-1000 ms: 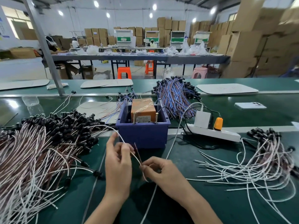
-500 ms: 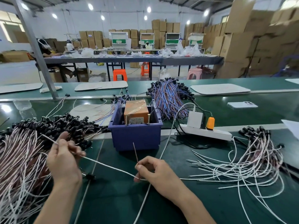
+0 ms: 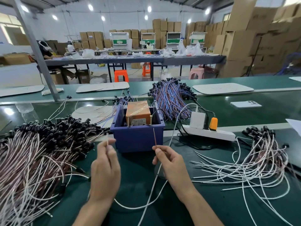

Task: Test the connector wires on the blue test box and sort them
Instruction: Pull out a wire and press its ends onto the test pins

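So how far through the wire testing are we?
Looks early. Done: the smaller wire pile right of the blue test box. In hand: left hand pinches a white wire end, right hand a brown wire end, both just short of the box's screws. Left: the far larger pile on the left.

A: Where is the test box [image 3: 137, 139]?
B: Mid-bench [image 3: 179, 209], with 1 unit [image 3: 138, 111] inside it.
A: And the wire heaps?
B: 3 of them. The big pile [image 3: 40, 152] lies left of the box, the loose spread [image 3: 244, 163] lies right, and the bundle [image 3: 172, 98] is behind it, to the right.
A: Between the box and the spread?
B: A power strip [image 3: 208, 132]; a phone [image 3: 246, 104] lies well behind it.
A: The hands?
B: The left hand [image 3: 105, 170] and right hand [image 3: 172, 162] are just before the box, each pinching an end of 1 wire [image 3: 154, 137].
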